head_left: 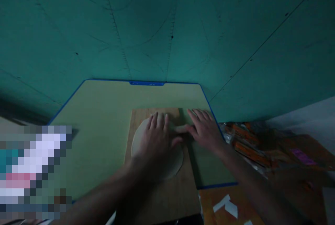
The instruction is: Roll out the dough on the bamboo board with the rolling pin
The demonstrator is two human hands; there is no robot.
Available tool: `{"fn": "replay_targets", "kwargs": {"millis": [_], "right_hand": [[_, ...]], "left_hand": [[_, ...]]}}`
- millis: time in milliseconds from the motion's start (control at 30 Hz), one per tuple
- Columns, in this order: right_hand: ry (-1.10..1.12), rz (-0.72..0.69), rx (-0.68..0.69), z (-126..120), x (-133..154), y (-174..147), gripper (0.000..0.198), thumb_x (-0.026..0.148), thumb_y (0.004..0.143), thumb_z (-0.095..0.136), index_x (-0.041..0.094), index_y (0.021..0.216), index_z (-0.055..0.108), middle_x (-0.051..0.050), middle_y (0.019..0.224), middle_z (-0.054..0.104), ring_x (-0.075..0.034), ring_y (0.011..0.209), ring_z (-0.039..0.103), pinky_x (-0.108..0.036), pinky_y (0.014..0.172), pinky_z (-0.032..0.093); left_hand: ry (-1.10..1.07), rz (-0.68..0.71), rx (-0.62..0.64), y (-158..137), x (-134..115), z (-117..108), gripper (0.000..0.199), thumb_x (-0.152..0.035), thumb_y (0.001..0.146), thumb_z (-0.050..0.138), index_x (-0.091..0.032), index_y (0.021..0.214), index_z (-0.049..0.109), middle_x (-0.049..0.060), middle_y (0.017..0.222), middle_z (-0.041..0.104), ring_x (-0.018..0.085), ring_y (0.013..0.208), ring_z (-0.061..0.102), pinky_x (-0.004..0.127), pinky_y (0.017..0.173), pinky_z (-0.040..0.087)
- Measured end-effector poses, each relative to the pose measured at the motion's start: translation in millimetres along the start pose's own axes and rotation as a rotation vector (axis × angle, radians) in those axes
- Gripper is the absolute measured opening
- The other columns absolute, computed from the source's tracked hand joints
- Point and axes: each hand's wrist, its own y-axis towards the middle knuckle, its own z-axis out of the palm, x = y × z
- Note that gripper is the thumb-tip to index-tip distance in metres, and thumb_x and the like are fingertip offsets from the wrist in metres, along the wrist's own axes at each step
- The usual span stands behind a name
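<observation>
A round, flat sheet of pale dough [167,165] lies on a wooden board [180,197]. My left hand [158,136] rests flat over its upper part, fingers stretched forward and thumb out to the right. Beyond the board's right edge, my right hand [205,129] is spread, fingers pointing forward. Its thumb side touches the end of a short, pale rod-like piece [181,129] between the hands. This piece resembles a rolling pin end, but the dim light leaves its kind unclear. What lies under both palms is hidden.
The board lies on a pale green, blue-edged mat [102,124] against a green wall [146,26]. Plastic-wrapped orange packages [246,141] and a cardboard box [306,151] stand at right. A blurred-out patch [34,172] covers the lower left. White tape marks [226,205] show at the lower right.
</observation>
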Motion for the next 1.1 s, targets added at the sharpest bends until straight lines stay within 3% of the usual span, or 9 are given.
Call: {"fn": "replay_targets", "kwargs": {"millis": [100, 200, 300, 500, 600, 700, 867, 1000, 1100], "right_hand": [[0.021, -0.023, 0.007, 10, -12, 53, 0.051, 0.042, 0.105, 0.03, 0.014, 0.132, 0.064, -0.016, 0.128, 0.069, -0.031, 0.121, 0.059, -0.05, 0.104, 0.043], [0.048, -0.077, 0.013, 18, -14, 61, 0.053, 0.04, 0.103, 0.026, 0.014, 0.122, 0.069, -0.018, 0.123, 0.07, -0.034, 0.12, 0.06, -0.054, 0.101, 0.043], [0.079, -0.103, -0.063, 20, -17, 19, 0.052, 0.042, 0.101, 0.029, 0.016, 0.126, 0.066, -0.018, 0.122, 0.07, -0.038, 0.119, 0.06, -0.057, 0.1, 0.045], [0.118, -0.226, -0.087, 12, -30, -69, 0.065, 0.039, 0.1, 0.035, 0.032, 0.162, 0.018, -0.019, 0.141, 0.058, -0.046, 0.129, 0.054, -0.071, 0.101, 0.042], [0.138, -0.287, -0.071, 20, -32, -43, 0.063, 0.037, 0.101, 0.033, 0.033, 0.162, 0.018, -0.016, 0.145, 0.056, -0.041, 0.135, 0.051, -0.066, 0.106, 0.041], [0.173, -0.356, -0.06, 30, -18, 19, 0.058, 0.037, 0.102, 0.03, 0.021, 0.158, 0.032, -0.018, 0.15, 0.052, -0.037, 0.14, 0.047, -0.062, 0.111, 0.039], [0.173, -0.377, 0.048, 38, 36, 103, 0.055, 0.042, 0.103, 0.029, 0.017, 0.142, 0.057, -0.018, 0.152, 0.051, -0.036, 0.146, 0.038, -0.068, 0.116, 0.025], [0.205, -0.347, 0.053, 36, 39, 84, 0.051, 0.04, 0.103, 0.029, 0.021, 0.137, 0.062, -0.015, 0.151, 0.052, -0.037, 0.146, 0.038, -0.069, 0.116, 0.026], [0.297, -0.356, 0.044, 28, 10, 36, 0.055, 0.032, 0.102, 0.026, 0.024, 0.154, 0.042, -0.013, 0.154, 0.05, -0.033, 0.149, 0.034, -0.063, 0.119, 0.028]], "left_hand": [[-0.037, -0.078, 0.052, 35, 18, 0, 0.074, -0.058, 0.105, 0.029, 0.003, 0.145, 0.044, 0.03, 0.146, 0.051, 0.038, 0.142, 0.044, 0.05, 0.115, 0.036], [-0.031, -0.074, 0.089, 34, 21, -3, 0.071, -0.058, 0.106, 0.026, -0.002, 0.142, 0.048, 0.026, 0.151, 0.047, 0.034, 0.145, 0.04, 0.046, 0.116, 0.035], [-0.047, -0.016, 0.095, 3, 1, -8, 0.08, -0.063, 0.103, 0.029, 0.002, 0.148, 0.04, 0.027, 0.156, 0.04, 0.035, 0.148, 0.035, 0.045, 0.118, 0.031], [-0.045, 0.231, -0.031, -67, -44, -15, 0.072, -0.06, 0.104, 0.029, -0.006, 0.149, 0.045, 0.019, 0.157, 0.043, 0.031, 0.14, 0.045, 0.042, 0.12, 0.026], [-0.114, 0.132, -0.027, -65, -39, -14, 0.068, -0.065, 0.101, 0.032, -0.017, 0.146, 0.051, 0.015, 0.157, 0.043, 0.032, 0.138, 0.047, 0.046, 0.118, 0.03], [-0.188, 0.049, 0.025, -51, -22, -14, 0.072, -0.072, 0.098, 0.033, -0.023, 0.148, 0.049, 0.017, 0.155, 0.044, 0.038, 0.14, 0.046, 0.053, 0.114, 0.035], [-0.222, -0.04, 0.092, -51, 2, -15, 0.087, -0.073, 0.098, 0.034, -0.01, 0.158, 0.028, 0.019, 0.159, 0.039, 0.036, 0.147, 0.036, 0.052, 0.119, 0.03], [-0.234, -0.003, 0.099, -60, -4, -20, 0.09, -0.072, 0.099, 0.032, -0.002, 0.155, 0.031, 0.019, 0.159, 0.039, 0.033, 0.148, 0.036, 0.046, 0.122, 0.027], [-0.245, 0.134, -0.002, -62, -15, -26, 0.084, -0.066, 0.103, 0.029, 0.002, 0.152, 0.034, 0.02, 0.157, 0.042, 0.029, 0.144, 0.041, 0.04, 0.122, 0.027]]}}
